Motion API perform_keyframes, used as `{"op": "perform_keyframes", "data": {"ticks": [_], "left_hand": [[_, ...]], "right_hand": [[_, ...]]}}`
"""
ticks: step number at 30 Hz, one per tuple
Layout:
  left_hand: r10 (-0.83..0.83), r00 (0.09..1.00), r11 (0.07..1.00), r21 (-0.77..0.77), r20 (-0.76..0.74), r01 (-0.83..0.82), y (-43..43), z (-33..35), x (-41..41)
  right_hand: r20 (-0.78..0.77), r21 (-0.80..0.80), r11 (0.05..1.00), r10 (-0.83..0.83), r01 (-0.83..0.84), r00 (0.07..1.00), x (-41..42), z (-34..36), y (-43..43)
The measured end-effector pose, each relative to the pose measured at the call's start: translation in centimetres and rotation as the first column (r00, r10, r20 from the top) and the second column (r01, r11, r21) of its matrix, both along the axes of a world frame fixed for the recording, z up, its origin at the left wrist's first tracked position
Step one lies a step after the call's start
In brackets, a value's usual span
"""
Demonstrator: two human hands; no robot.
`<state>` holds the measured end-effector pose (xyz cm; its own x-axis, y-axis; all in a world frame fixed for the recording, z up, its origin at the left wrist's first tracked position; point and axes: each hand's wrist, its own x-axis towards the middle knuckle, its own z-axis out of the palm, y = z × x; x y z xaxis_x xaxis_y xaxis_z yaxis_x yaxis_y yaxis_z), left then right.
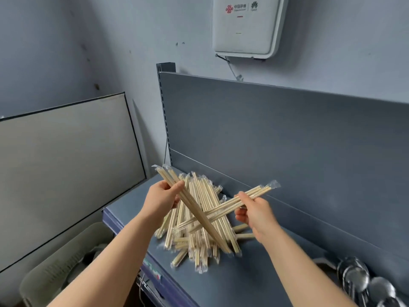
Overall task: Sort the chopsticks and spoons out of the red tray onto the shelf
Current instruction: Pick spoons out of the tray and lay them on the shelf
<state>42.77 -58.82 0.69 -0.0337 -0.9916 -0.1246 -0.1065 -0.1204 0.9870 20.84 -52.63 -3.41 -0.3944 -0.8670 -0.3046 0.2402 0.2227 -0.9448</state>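
A pile of wrapped wooden chopsticks [199,238] lies on the grey shelf [254,275]. My left hand [161,200] grips a bundle of wrapped chopsticks [208,224] that slants down to the right over the pile. My right hand [256,211] pinches a second bundle of chopsticks [256,193], which points up to the right and crosses under the first. Several metal spoons [363,282] lie on the shelf at the lower right. The red tray is out of view.
The shelf's grey back panel [287,140] rises behind the pile. A beige board [66,165] leans at the left, with a grey-green chair [64,269] below it. A white wall box [245,25] hangs above.
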Motion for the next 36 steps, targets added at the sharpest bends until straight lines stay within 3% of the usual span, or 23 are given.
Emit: {"op": "perform_keyframes", "data": {"ticks": [6,12,20,24,28,32,36], "left_hand": [[-0.093,0.984,0.996,0.010,0.150,0.092,-5.6,-3.0,-2.0],[-0.196,0.922,0.977,-0.011,0.333,0.212,-9.8,-6.2,-3.4],[-0.366,0.779,0.902,-0.012,0.509,0.432,-11.5,-7.0,-4.3],[-0.363,0.730,0.844,-0.127,0.579,0.521,-11.2,-6.8,-3.4],[-0.436,0.699,0.731,-0.230,0.567,0.643,-9.8,-6.0,-3.3],[-0.556,0.658,0.569,-0.346,0.508,0.746,-6.6,-5.4,-4.8],[-0.709,0.572,0.472,-0.324,0.414,0.820,-1.4,-5.1,-7.5]], "right_hand": [[-0.033,0.171,0.983,-0.060,0.064,0.998,0.5,-3.2,-4.0],[-0.260,0.254,0.956,-0.076,0.144,0.963,1.2,-4.8,-5.1],[-0.556,0.373,0.866,-0.078,0.332,0.828,2.7,-5.0,-4.3],[-0.537,0.306,0.852,-0.213,0.424,0.816,3.8,-4.2,-2.6],[-0.590,0.206,0.797,-0.362,0.568,0.722,4.9,-2.7,1.0],[-0.584,0.051,0.679,-0.575,0.733,0.573,5.7,-1.6,7.1],[-0.567,-0.007,0.554,-0.688,0.833,0.453,6.1,-0.4,15.1]]}}
